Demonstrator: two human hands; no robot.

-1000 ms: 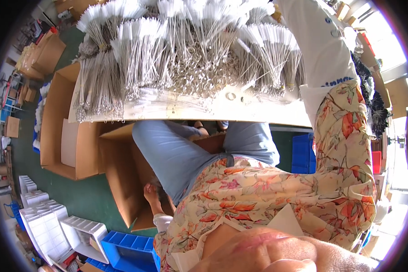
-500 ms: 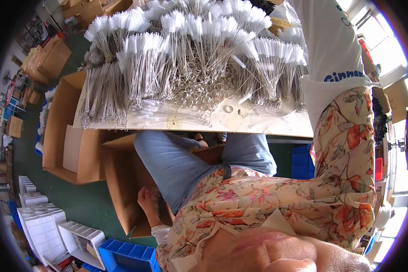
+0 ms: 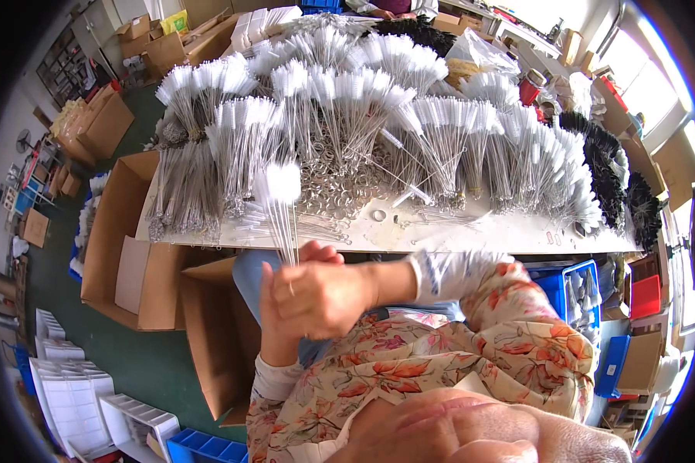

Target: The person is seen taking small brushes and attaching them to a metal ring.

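Note:
My left hand [image 3: 273, 318] and my right hand [image 3: 328, 297] meet just before the table's near edge. Both close round the thin wire handles of a bundle of white-bristled tube brushes [image 3: 279, 185], whose heads point up. The right hand lies over the left and hides part of its fingers, as well as the handles' lower ends. Behind them, on the pale tabletop [image 3: 459, 241], stand many more bunches of white brushes [image 3: 347, 89], heads up. A pile of small metal rings [image 3: 336, 181] lies among them, and some loose brushes rest flat along the front.
An open cardboard box [image 3: 208, 339] sits beside my left leg, with another carton [image 3: 100, 266] to its left. Black brushes [image 3: 641, 208] lie at the table's right end. A blue crate [image 3: 583, 297] stands below there. Across the table, another person's hands [image 3: 394, 14] show.
My right arm has come down from reaching across the table. My left hand has risen from beside the open box, and both hands now hold brushes together. The view has tilted upward.

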